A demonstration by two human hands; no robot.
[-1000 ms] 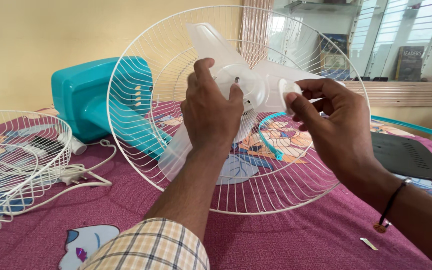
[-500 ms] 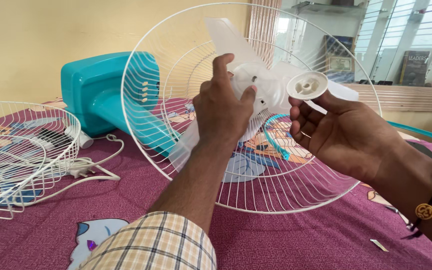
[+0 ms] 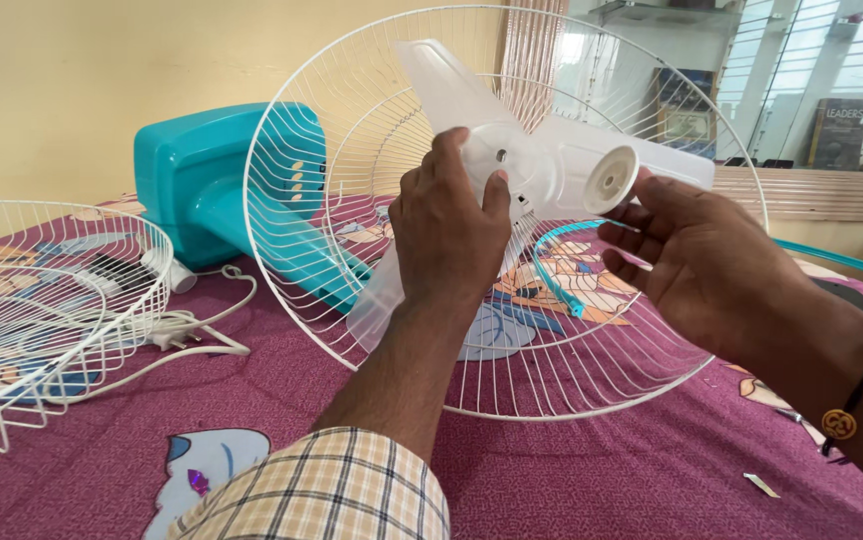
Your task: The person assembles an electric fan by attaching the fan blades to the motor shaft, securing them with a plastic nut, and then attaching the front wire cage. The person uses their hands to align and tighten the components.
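My left hand point(image 3: 449, 235) grips the hub of a translucent white fan blade point(image 3: 542, 170), which sits inside the round white wire rear guard point(image 3: 352, 90) of a teal table fan point(image 3: 202, 185). My right hand point(image 3: 707, 265) holds a round white plastic cap point(image 3: 611, 180) by its edge, just right of the hub, its hollow side facing me. The fan lies tilted on a maroon patterned cloth point(image 3: 592, 480).
A second white wire guard point(image 3: 47, 300) lies at the left. The fan's white cord and plug point(image 3: 177, 335) trail beside it. A teal rim band point(image 3: 552, 270) curls behind the guard. A dark flat panel point(image 3: 852, 295) rests far right; a small metal piece point(image 3: 762, 485) lies nearby.
My right hand has turned the white cap from facing up to facing sideways and brought it closer to the hub. My left hand keeps its grip on the blade hub.
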